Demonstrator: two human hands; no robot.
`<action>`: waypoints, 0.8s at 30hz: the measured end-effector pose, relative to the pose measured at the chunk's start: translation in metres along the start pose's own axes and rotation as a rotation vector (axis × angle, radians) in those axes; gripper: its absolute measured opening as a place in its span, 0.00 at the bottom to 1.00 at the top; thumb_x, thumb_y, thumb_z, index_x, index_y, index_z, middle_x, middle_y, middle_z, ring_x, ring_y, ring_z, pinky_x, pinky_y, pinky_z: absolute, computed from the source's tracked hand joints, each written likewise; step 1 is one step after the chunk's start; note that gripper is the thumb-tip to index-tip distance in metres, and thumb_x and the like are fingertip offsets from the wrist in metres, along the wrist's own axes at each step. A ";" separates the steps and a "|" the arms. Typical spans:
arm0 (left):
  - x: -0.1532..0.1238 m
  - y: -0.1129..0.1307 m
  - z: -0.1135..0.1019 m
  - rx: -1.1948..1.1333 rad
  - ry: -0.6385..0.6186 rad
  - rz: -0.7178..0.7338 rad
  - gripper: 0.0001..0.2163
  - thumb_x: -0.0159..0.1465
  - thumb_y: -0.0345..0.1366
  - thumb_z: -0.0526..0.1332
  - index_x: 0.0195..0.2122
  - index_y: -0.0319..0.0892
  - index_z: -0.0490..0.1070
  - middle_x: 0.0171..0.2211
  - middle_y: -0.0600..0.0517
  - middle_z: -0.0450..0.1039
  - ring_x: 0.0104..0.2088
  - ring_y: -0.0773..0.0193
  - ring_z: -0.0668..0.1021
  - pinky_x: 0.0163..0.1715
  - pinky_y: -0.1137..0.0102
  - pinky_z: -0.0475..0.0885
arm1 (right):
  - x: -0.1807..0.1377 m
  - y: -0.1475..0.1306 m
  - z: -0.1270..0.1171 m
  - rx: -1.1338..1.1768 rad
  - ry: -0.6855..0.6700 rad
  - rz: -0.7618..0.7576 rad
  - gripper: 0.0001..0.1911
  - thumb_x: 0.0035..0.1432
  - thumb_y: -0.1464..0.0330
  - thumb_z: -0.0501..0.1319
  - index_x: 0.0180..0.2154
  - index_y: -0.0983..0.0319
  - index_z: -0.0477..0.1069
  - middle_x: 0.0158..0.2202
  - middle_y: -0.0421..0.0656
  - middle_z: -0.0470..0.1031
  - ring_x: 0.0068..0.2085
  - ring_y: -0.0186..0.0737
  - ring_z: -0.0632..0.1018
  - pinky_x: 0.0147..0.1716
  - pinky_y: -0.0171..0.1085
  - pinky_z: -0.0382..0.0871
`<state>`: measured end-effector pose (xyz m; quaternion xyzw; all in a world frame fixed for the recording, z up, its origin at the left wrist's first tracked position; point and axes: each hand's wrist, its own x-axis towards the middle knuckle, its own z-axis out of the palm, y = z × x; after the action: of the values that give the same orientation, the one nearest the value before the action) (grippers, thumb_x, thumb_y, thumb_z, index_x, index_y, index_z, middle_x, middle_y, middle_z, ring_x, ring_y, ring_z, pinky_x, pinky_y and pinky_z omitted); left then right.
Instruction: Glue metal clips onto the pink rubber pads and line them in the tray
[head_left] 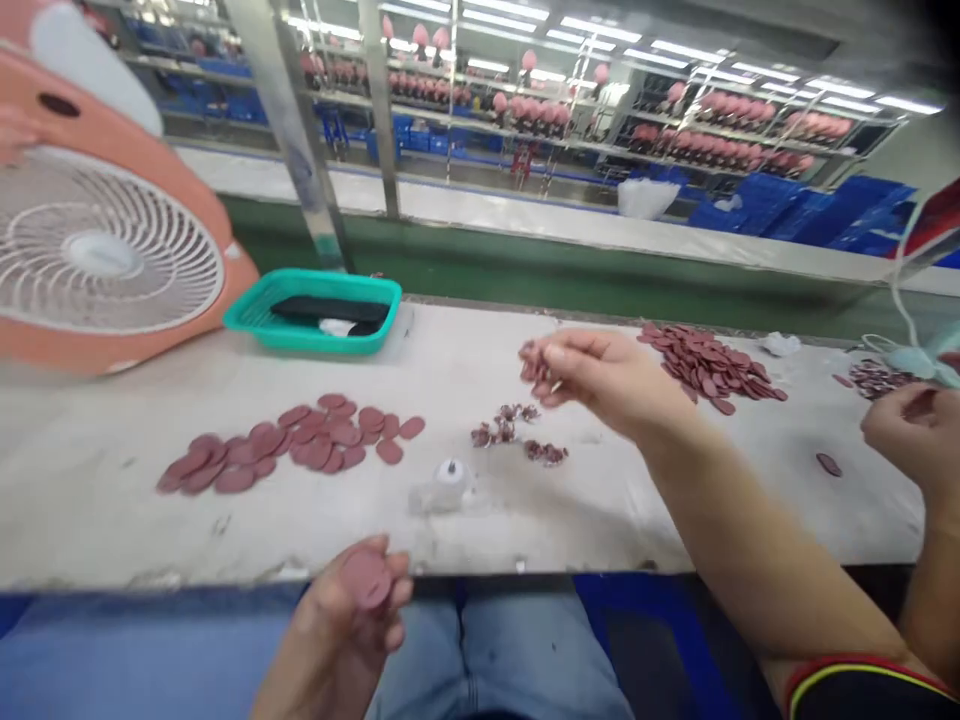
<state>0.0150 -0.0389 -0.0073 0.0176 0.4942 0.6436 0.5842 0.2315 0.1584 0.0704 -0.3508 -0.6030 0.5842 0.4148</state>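
Note:
My left hand (341, 625), palm up in front of the table edge, curls around a dusty-pink oval disc (367, 578); whether more discs lie beneath it is hidden. Above the table's middle, my right hand (600, 375) pinches small reddish pieces (535, 362), blurred. Below it on the table lie several small brown-and-shiny pieces (504, 425) in loose clusters. A spread of pink oval discs (322, 435) lies to the left. Between my hands stands a small round white part with a dark pin (451, 472), beside a clear block (435, 498).
At the left stand an orange fan (172, 210) and a green basket (322, 343) with dark items. More discs (709, 365) are heaped at right, near a single disc (829, 464). Another person's hand (919, 435) works at the far right by a pile of small pieces (877, 379).

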 end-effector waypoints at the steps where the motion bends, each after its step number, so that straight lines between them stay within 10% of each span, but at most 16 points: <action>1: -0.006 -0.002 0.006 -0.016 -0.026 -0.042 0.22 0.37 0.48 0.79 0.32 0.45 0.82 0.29 0.52 0.82 0.28 0.64 0.81 0.20 0.79 0.73 | -0.022 0.004 0.022 0.055 -0.116 0.027 0.12 0.55 0.61 0.69 0.35 0.64 0.80 0.30 0.43 0.81 0.27 0.32 0.81 0.27 0.30 0.79; 7: -0.026 -0.016 -0.001 0.014 -0.210 -0.159 0.18 0.45 0.47 0.77 0.34 0.43 0.82 0.33 0.51 0.81 0.31 0.65 0.82 0.24 0.80 0.76 | -0.113 0.044 0.101 0.129 -0.197 0.158 0.07 0.62 0.65 0.65 0.41 0.59 0.79 0.36 0.42 0.82 0.36 0.35 0.83 0.38 0.34 0.81; 24: -0.047 -0.012 -0.011 0.048 -0.185 -0.201 0.20 0.41 0.48 0.78 0.30 0.40 0.83 0.25 0.53 0.79 0.23 0.68 0.79 0.21 0.79 0.75 | -0.129 0.033 0.102 -0.174 -0.294 -0.038 0.07 0.59 0.69 0.68 0.41 0.57 0.81 0.35 0.41 0.79 0.36 0.37 0.80 0.36 0.36 0.74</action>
<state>0.0320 -0.0839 0.0051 0.0413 0.4527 0.5653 0.6883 0.1897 0.0012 0.0285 -0.2848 -0.7121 0.5669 0.3008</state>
